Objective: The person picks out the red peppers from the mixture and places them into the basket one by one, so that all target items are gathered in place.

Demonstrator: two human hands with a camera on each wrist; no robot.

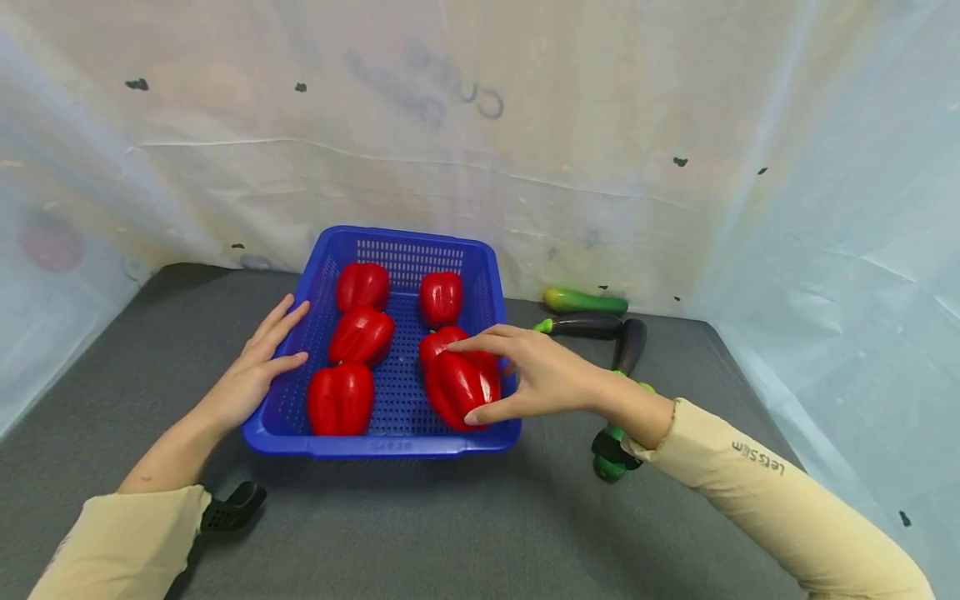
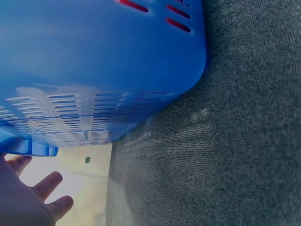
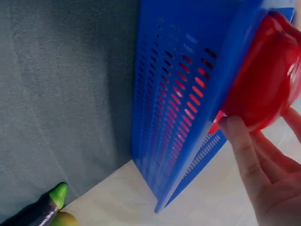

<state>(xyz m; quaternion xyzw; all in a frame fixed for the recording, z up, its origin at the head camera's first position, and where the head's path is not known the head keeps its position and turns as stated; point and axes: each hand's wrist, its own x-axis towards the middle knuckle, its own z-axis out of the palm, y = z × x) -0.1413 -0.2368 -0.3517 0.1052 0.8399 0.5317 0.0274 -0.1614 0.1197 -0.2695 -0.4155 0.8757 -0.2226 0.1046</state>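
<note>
A blue plastic basket (image 1: 382, 447) with slotted walls stands on the dark grey surface and holds several red bell peppers. My right hand (image 1: 536, 375) grips one glossy red bell pepper (image 1: 459, 387) at the basket's right side, thumb at its near end and fingers over the top. In the right wrist view this bell pepper (image 3: 268, 75) sits at the rim level. Another red bell pepper (image 1: 442, 337) is partly hidden behind it. My left hand (image 1: 251, 375) lies against the basket's left rim with its fingers spread and straight.
Right of the basket lie a green zucchini (image 1: 585, 301), a dark eggplant (image 1: 585, 324) and a second eggplant (image 1: 632, 343). Nearer, a green vegetable (image 1: 609, 468) is partly covered by the right wrist. A black strap (image 1: 234, 507) shows at the left wrist. Plastic sheeting (image 1: 420, 167) hangs behind.
</note>
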